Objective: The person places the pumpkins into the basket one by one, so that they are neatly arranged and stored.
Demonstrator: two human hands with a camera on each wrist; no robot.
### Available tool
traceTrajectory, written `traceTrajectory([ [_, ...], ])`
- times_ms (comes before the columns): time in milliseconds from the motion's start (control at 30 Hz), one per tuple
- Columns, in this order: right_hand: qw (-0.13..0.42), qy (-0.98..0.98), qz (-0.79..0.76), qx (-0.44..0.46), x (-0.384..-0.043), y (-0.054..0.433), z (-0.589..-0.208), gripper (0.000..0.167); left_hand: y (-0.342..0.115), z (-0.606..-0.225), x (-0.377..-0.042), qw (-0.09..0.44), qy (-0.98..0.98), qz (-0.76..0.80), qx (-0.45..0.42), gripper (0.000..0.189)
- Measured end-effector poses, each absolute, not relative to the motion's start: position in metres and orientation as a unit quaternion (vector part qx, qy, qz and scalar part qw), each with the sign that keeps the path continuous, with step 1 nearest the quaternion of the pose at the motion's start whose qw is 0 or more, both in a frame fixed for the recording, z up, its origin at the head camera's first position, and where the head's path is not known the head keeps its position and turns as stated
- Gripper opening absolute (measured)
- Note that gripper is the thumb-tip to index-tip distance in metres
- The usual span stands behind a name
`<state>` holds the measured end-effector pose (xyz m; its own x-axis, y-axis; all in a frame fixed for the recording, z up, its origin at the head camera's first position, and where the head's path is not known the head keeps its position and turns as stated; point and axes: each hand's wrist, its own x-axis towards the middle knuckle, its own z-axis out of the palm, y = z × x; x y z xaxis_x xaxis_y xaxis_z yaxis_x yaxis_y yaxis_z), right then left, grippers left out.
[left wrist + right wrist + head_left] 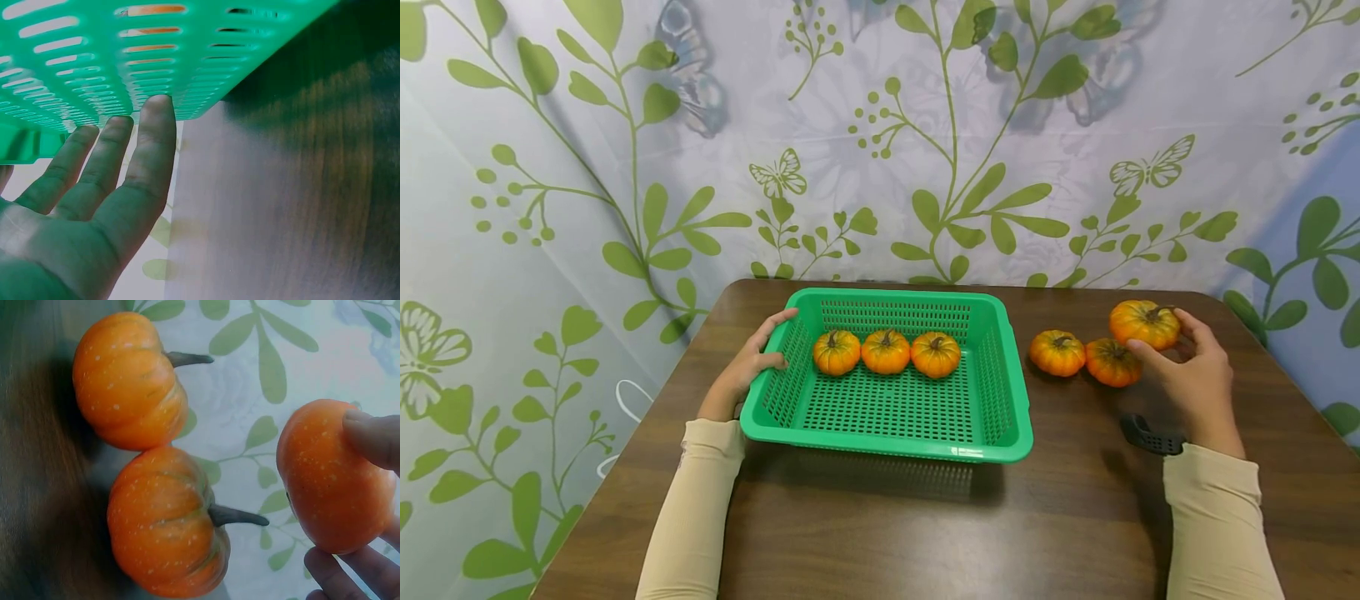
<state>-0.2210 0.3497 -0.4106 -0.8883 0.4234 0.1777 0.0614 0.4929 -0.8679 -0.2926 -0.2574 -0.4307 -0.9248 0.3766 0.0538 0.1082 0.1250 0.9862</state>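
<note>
My right hand [1206, 383] grips a small orange pumpkin [1145, 324] between thumb and fingers, lifted above the table. In the right wrist view, the thumb lies on one side of this pumpkin [334, 475] and fingertips on the other. Two more pumpkins, one nearer the basket [1057, 353] and one below the hand [1113, 362], sit side by side on the table. My left hand [747, 371] holds the left rim of a green plastic basket [887, 446], thumb over the edge. In the left wrist view, its fingers [156, 137] reach the slotted outer wall. Three pumpkins [886, 352] lie in a row inside.
A black curved strap-like piece [1150, 436] is near the right wrist. The brown wooden table [940, 533] meets a leaf-and-butterfly patterned curtain [850, 167] behind. A white cord [634, 392] hangs beyond the table's left edge.
</note>
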Motion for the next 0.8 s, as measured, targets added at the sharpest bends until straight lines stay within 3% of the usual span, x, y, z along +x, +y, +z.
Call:
traceTrajectory([
  [800,0.123,-0.898,0.421,-0.042,-0.225,0.330,-0.396,0.089,-0.256,-0.428,-0.291,0.111,0.753,0.631,0.149,0.092],
])
